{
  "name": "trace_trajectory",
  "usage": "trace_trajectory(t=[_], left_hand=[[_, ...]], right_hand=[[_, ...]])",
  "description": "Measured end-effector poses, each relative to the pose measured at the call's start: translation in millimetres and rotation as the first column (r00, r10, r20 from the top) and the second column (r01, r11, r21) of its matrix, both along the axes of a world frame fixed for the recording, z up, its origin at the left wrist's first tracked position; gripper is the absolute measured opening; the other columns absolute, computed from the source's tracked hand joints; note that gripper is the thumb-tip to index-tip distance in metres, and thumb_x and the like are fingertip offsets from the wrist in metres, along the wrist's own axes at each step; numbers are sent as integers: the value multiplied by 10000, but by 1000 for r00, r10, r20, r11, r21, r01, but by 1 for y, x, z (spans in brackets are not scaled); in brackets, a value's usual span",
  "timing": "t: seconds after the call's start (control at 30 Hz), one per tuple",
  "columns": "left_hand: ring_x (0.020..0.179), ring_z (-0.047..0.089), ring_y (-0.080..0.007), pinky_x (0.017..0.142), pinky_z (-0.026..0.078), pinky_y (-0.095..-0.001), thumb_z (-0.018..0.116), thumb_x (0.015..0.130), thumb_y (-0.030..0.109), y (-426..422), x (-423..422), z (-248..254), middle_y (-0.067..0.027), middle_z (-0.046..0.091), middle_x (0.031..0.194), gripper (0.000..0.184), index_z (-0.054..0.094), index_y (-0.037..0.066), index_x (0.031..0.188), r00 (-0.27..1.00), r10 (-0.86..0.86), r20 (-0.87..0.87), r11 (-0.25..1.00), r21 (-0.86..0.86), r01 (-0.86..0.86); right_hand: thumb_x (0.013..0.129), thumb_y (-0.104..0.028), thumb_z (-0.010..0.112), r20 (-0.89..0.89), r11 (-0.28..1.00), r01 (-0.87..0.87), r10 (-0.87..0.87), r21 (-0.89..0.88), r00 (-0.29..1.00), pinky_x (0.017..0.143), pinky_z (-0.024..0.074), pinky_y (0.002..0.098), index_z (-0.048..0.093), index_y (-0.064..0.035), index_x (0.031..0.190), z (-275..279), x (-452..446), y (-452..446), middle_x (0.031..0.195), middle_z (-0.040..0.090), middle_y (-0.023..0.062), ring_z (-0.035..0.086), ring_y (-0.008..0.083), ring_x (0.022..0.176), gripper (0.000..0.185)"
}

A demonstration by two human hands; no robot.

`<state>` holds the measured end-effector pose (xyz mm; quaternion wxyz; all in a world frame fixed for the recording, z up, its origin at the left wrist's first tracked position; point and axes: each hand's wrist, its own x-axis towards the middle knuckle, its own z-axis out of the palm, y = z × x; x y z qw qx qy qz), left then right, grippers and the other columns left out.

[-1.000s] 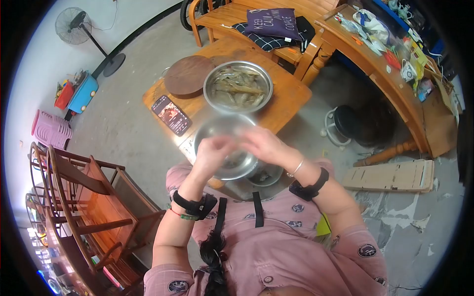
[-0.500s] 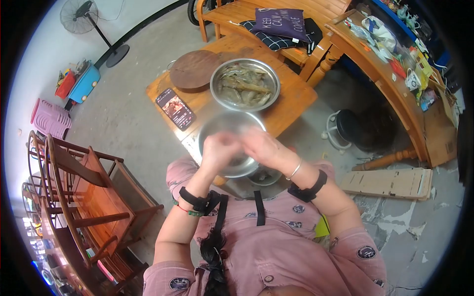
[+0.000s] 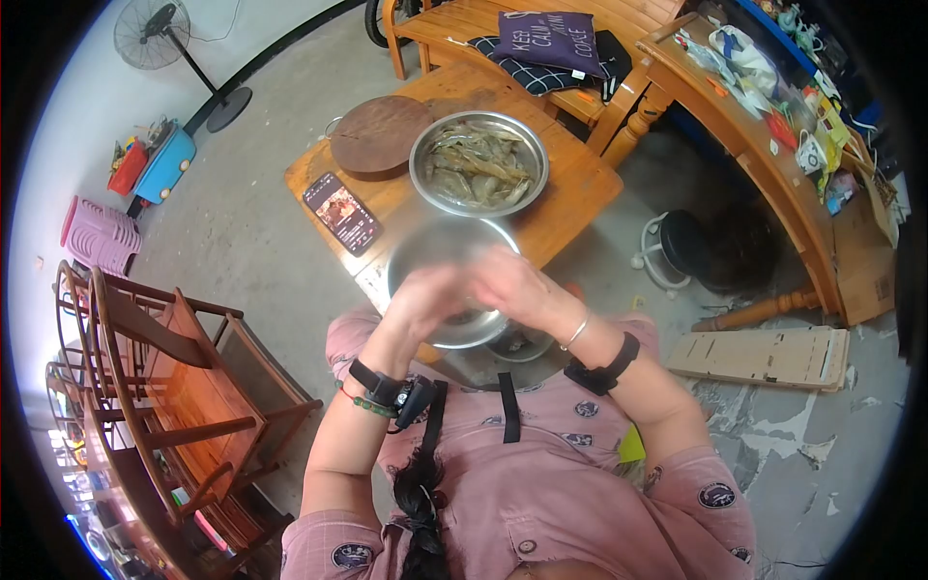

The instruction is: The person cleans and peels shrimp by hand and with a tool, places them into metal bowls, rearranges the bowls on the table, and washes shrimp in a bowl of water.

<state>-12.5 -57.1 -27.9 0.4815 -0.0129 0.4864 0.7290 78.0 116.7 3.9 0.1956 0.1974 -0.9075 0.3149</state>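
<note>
My left hand [image 3: 432, 296] and my right hand [image 3: 508, 285] are close together above a steel bowl [image 3: 406, 253] at the near edge of the wooden table [image 3: 570, 208]. The fingers of both are blurred, and anything between them cannot be made out. Beyond them a second steel bowl [image 3: 419, 184] holds grey-green shrimp [image 3: 480, 166]. Under the near bowl, another metal container [image 3: 522, 344] shows in part by my lap.
A round wooden board [image 3: 381, 135] and a lit phone [image 3: 342, 214] lie on the table's left part. Wooden chairs [image 3: 184, 377] stand at left, a black stool [image 3: 680, 244] at right, and a bench with a purple cushion [image 3: 547, 41] behind.
The view has shifted slightly, so the table and bowls appear a little further right. My hands stay together over the near bowl, with my left wrist turned somewhat.
</note>
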Motion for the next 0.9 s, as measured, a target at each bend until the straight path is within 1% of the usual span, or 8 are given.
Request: trace_trajectory(t=[0.13, 0.2, 0.33, 0.4, 0.53, 0.6, 0.73, 0.9], left_hand=[[733, 616, -114, 675, 500, -269, 651, 886, 110, 5, 1, -9, -57, 664, 860, 163, 624, -22, 977, 960, -28, -278, 996, -89, 4], [720, 614, -84, 654, 489, -226, 679, 863, 89, 8, 3, -10, -53, 669, 849, 186, 623, -42, 982, 783, -74, -617, 982, -180, -49], [663, 589, -56, 599, 463, -195, 707, 813, 85, 12, 9, 10, -21, 665, 774, 184, 649, -44, 931, 669, -94, -738, 975, -203, -87], [601, 555, -44, 554, 447, -213, 711, 763, 97, 13, 15, 27, 0, 654, 683, 185, 691, -40, 886, 527, -190, -829, 934, -318, -164], [556, 523, -49, 530, 438, -237, 705, 712, 109, 15, 18, 28, -34, 631, 604, 237, 721, -32, 902, 455, -197, -868, 918, -326, -226], [558, 529, -57, 533, 445, -252, 696, 705, 125, 14, 21, 34, -81, 614, 585, 288, 721, -30, 947, 338, -229, -913, 925, -312, -216], [554, 543, -70, 530, 447, -259, 684, 700, 118, 14, 21, 41, -104, 595, 571, 294, 715, -32, 951, 371, -259, -892, 918, -347, -194], [599, 600, -125, 590, 483, -257, 642, 791, 105, 12, 6, 22, -77, 664, 677, 212, 722, -71, 876, 704, -272, -656, 924, -383, 0]], right_hand=[[792, -93, 632, 74, 993, 58, -50, -100, 996, 744, 475, 420, 592, -4, 879, 3, -2, 6, 797, 569, 151, 563, 338, 815, 131], [779, -106, 631, 193, 990, 62, -36, -130, 980, 732, 478, 432, 606, -2, 863, 7, -2, 12, 776, 585, 153, 575, 350, 791, 135], [776, -115, 631, 279, 982, 72, -21, -173, 960, 737, 477, 434, 611, -2, 876, 7, -2, 15, 785, 594, 157, 582, 355, 796, 152], [773, -108, 634, 181, 996, 49, -36, -71, 983, 737, 477, 429, 608, -6, 861, -4, -4, 13, 788, 593, 152, 575, 351, 803, 138], [770, -93, 638, 51, 999, 45, -44, -29, 998, 749, 474, 420, 591, -11, 834, -9, -2, 10, 790, 579, 143, 565, 338, 820, 114], [760, -72, 640, 11, 999, -3, 3, 35, 1000, 765, 471, 412, 566, -17, 812, -8, -1, 10, 792, 560, 136, 550, 321, 829, 106], [747, -55, 639, -14, 998, -6, 7, 66, 1000, 764, 470, 400, 550, -14, 805, -7, -1, 10, 786, 543, 135, 541, 307, 820, 114], [735, -45, 644, -88, 990, -31, 43, 136, 995, 742, 470, 384, 533, -14, 816, -1, -1, 12, 789, 519, 120, 525, 297, 802, 141]])
